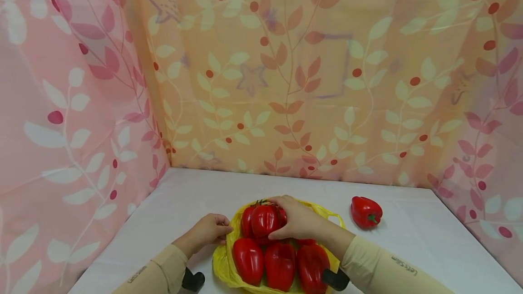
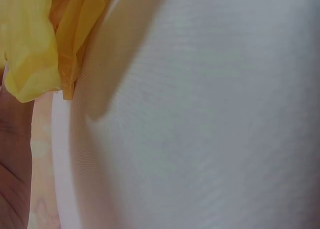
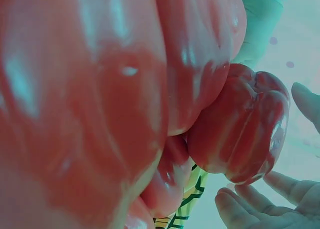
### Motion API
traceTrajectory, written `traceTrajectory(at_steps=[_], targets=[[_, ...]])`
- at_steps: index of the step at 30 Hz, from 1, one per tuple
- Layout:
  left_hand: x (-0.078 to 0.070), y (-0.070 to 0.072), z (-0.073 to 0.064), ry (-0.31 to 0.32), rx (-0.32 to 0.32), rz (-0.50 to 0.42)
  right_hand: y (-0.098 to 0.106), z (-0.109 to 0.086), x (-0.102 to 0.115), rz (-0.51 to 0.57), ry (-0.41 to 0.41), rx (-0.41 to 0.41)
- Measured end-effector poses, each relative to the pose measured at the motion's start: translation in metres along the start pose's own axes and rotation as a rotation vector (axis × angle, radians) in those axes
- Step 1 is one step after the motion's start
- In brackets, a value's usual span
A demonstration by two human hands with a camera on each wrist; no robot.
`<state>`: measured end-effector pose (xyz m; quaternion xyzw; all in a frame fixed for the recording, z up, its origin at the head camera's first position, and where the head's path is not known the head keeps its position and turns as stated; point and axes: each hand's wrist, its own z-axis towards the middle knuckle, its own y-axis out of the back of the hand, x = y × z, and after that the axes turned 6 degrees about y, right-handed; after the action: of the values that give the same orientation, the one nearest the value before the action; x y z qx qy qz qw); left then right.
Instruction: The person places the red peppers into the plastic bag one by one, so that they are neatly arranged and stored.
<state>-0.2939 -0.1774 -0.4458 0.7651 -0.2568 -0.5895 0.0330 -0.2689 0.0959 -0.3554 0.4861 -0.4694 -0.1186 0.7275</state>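
A yellow plastic bag [image 1: 222, 262] lies spread open with several red bell peppers [image 1: 248, 261] in it. At its left edge my left hand [image 1: 210, 230] pinches the rim. The left wrist view shows the bag's crinkled yellow film [image 2: 32, 64] beside that hand's palm [image 2: 15, 159]. Over the far part of the bag, my right hand [image 1: 300, 219] is spread around an upper red bell pepper [image 1: 265, 220]. Seen from the right wrist, the fingers [image 3: 285, 189] are close beside this pepper [image 3: 240, 126], and a slim gap shows between it and the thumb [image 3: 306, 104].
Another red bell pepper [image 1: 366, 212] with a green stem lies on the white tabletop [image 1: 429, 239], right of the bag. Leaf-patterned cloth walls [image 1: 286, 80] stand behind the table and at both sides.
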Motion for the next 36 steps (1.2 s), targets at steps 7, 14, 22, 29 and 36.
traceTrajectory(at_steps=[7,14,22,29,36], targets=[[0.000,0.001,0.001,0.008,0.006,-0.002,0.006,-0.002,-0.002,0.067,0.017,-0.008],[0.001,0.001,0.002,0.009,-0.002,0.004,0.017,-0.006,-0.004,0.041,0.052,-0.064],[0.003,0.000,0.003,0.024,-0.008,0.004,0.037,-0.018,-0.020,0.033,0.045,-0.105],[0.004,-0.001,0.004,0.034,-0.013,0.003,0.059,-0.034,-0.042,0.013,-0.052,-0.159],[0.004,0.000,0.004,0.028,-0.011,-0.001,0.080,-0.050,-0.071,-0.067,-0.119,-0.228]])
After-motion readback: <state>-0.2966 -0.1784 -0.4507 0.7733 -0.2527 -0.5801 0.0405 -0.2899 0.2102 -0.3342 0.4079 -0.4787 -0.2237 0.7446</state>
